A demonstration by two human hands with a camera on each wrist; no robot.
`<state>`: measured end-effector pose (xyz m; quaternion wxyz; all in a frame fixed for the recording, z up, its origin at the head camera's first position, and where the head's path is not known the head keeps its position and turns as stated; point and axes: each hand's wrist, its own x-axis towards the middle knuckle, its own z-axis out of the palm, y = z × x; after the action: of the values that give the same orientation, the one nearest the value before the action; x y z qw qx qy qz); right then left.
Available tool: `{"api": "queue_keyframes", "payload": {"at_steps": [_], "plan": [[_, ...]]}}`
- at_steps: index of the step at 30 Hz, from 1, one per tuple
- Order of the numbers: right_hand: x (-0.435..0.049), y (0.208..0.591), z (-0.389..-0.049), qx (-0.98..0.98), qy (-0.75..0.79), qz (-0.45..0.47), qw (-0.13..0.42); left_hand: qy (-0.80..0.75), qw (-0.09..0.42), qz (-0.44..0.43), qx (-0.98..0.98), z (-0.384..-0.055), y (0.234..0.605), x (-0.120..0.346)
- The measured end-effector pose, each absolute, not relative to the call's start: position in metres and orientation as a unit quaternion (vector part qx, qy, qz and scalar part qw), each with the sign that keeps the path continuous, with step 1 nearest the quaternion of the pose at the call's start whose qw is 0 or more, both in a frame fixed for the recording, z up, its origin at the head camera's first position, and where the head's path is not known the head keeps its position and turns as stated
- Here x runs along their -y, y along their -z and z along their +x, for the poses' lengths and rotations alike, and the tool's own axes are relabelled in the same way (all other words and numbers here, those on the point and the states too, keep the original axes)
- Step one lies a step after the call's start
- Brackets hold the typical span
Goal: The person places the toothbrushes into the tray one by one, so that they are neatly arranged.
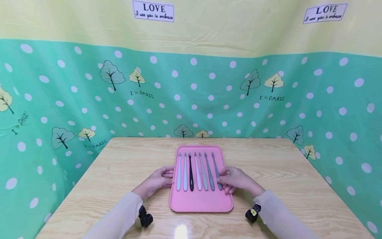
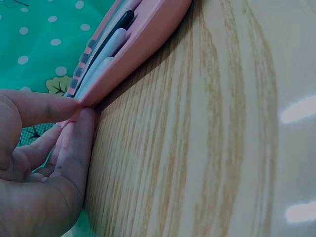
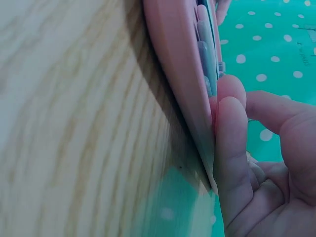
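A pink tray (image 1: pixel 195 202) lies on the table with several slim toothbrushes in a row, heads toward the back. One is black (image 1: pixel 191 176); the others are pale blue, pink and grey-blue. At the tray's left edge my left hand (image 1: pixel 157 181) pinches the rim, thumb above and index finger at the underside in the left wrist view. My right hand (image 1: pixel 235 181) reaches over the right rim; its thumb and fingertips pinch the grey-blue toothbrush (image 1: pixel 215 167) at the far right of the row. In the right wrist view those fingertips (image 3: pixel 230 108) hide part of that handle.
The wood-grain table (image 1: pixel 131 156) extends around the tray on all sides. A green and yellow curtain (image 1: pixel 194 76) with dots and trees hangs behind and beside it. Black wrist cameras sit on the left wrist (image 1: pixel 145 217) and right wrist (image 1: pixel 253 213).
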<state>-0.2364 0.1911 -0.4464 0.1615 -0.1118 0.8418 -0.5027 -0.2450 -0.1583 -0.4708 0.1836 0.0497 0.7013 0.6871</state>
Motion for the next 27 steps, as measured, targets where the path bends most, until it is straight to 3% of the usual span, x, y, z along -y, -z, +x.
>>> {"api": "queue_keyframes", "payload": {"at_steps": [16,27], "plan": [[-0.212,0.447,-0.237,-0.853,0.498,-0.076,0.133,-0.655,0.181,0.049,-0.731,-0.25,0.469,0.161],[-0.232,0.443,-0.24,-0.916,0.39,-0.093,0.01,-0.551,0.107,0.061,-0.825,-0.251,0.458,0.17]]}}
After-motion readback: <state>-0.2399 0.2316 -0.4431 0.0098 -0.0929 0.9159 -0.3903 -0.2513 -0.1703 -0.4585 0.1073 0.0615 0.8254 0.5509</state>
